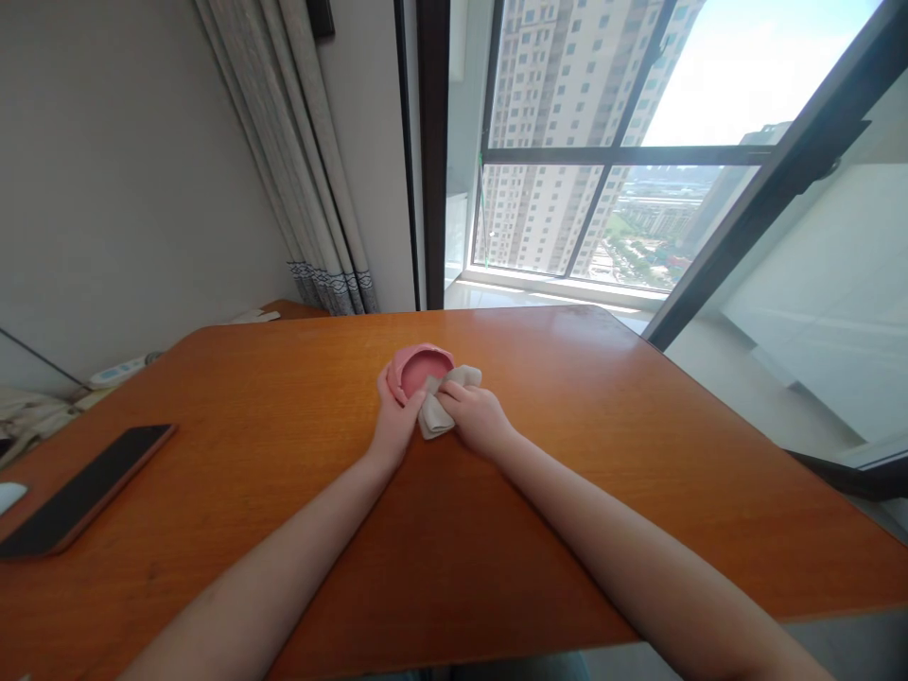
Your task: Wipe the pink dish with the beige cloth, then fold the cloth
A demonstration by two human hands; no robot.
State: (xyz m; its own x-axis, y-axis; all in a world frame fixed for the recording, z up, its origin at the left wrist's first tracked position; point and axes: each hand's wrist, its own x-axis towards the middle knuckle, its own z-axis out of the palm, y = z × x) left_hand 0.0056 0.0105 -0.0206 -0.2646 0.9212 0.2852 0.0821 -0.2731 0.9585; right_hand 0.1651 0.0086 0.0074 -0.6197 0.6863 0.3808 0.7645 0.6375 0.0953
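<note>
A pink bowl-like container (420,367) is tilted with its hollow side towards me, near the middle of the wooden table. My left hand (394,416) grips its left side, thumb at the near rim and fingers behind. In my right hand (479,416) a pale cloth (435,419) is bunched, its fingers closed over it. The cloth lies against the right part of the pink container's rim, and one end hangs down between my hands. My right fingertips are partly hidden in the folds.
The wooden table (298,530) spreads around my hands. A dark, flat, long slab with a reddish edge (85,487) lies at the left, beside a white object (10,496) cut off by the frame. Beyond the far edge are a grey curtain (312,170) and a large window (610,156).
</note>
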